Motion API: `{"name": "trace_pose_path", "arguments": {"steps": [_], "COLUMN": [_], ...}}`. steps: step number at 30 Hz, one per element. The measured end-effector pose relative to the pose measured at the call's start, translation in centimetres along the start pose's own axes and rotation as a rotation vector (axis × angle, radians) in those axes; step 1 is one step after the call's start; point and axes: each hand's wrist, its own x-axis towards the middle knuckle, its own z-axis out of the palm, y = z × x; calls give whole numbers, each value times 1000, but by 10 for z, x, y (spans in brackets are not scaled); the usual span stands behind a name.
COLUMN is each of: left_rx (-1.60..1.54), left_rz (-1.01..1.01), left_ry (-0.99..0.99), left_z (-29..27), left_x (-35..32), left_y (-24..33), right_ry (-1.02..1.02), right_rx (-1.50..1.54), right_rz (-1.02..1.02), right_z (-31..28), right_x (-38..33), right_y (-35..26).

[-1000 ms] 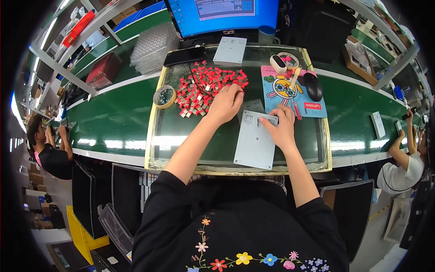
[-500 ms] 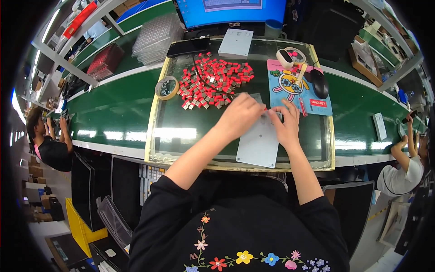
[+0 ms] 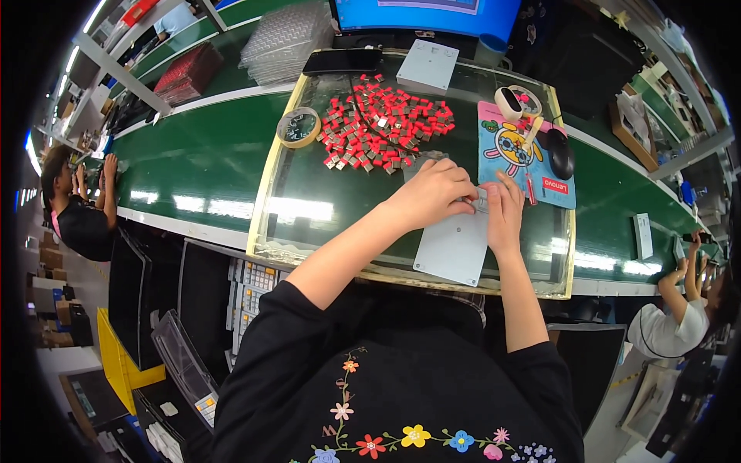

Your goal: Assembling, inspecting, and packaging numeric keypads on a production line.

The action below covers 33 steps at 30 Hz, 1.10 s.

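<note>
A flat pale-grey panel (image 3: pixel 454 247) with a dark dot in its middle and small marks at its near corners lies lengthwise in front of me. My left hand (image 3: pixel 441 193) bends over its upper part from the left, thumb and fingers drawn together. From the right, my right hand (image 3: pixel 503 217) meets it, fingers close together at the panel's right edge. Whatever is pinched between the fingertips is too small and covered to make out. Beyond my left hand spreads a heap of small red-and-metal USB plugs (image 3: pixel 378 127).
A tape roll (image 3: pixel 299 127) lies left of the heap, a black phone (image 3: pixel 343 61) behind it. Another pale panel (image 3: pixel 427 65) sits near the monitor (image 3: pixel 432 17). At right, a colourful mat (image 3: pixel 494 158) bears a black mouse (image 3: pixel 561 154) and red screwdriver (image 3: pixel 531 190). Co-workers sit both sides.
The view has shifted a little. My right fingers have drawn together and straightened beside the panel; my left hand has turned further over it. The red bit between the fingertips is no longer plain.
</note>
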Motion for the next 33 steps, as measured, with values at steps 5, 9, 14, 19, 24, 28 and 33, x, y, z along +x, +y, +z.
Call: {"name": "trace_pose_path", "arguments": {"steps": [5,9,14,19,24,28,33], "left_rx": [166,296,49,-104,202,287,237], "left_rz": [83,39,-105,-126,-58,-214,-186], "left_ry": [20,7,61,56,61,67,593], "left_z": [3,6,9,9,5,9,-32], "left_x": [-3,-10,-24,-27,-40,-57,-105], "left_y": [-3,4,7,6,12,23,18], "right_ry": [-10,-34,-39,-36,-33,-77,-123], "right_rx": [-15,-46,-192,-179,-131,-88,-218], "right_rz": [-5,0,-38,-1,-35,-83,-88], "right_z": [-1,2,1,-1,5,7,-23], "right_x": [0,-1,-2,0,1,4,13], "right_y": [-1,-2,-1,-3,2,13,61]}}
